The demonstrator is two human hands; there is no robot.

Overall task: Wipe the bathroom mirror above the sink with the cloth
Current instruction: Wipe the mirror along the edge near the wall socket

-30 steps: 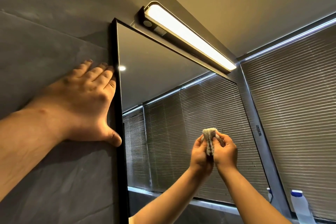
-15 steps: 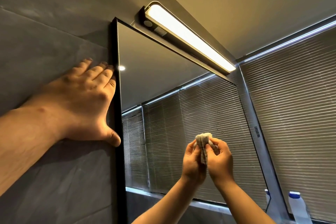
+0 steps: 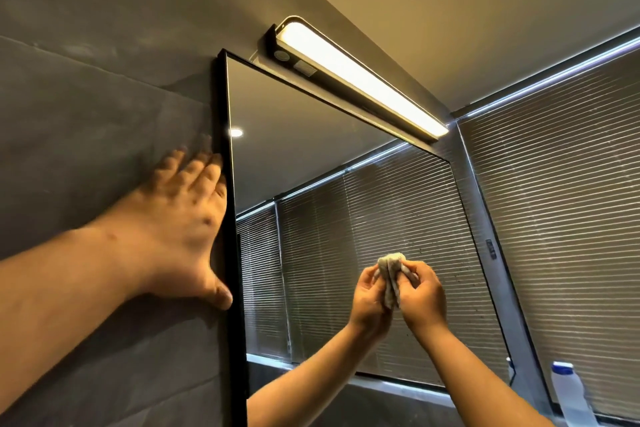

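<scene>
Two hands are up by the mirror [image 3: 311,156]. One small cloth [image 3: 389,274], pale, soft and crumpled into a lump, sits low on the smooth shiny glass, pinched in the curled fingers of the right hand [image 3: 420,298] and pressed to it. Its twin shows in the glass. Flat and spread, the left hand [image 3: 176,229] rests on the grey stone-like wall [image 3: 86,114], touching the thin black frame [image 3: 228,218].

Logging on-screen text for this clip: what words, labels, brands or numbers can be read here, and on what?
No text is readable.
Small dark tag on the strip right of the mirror: too small and blurred.
White bottle with blue cap, bottom right: no legible label.
Light bar above the mirror: no markings readable.
</scene>
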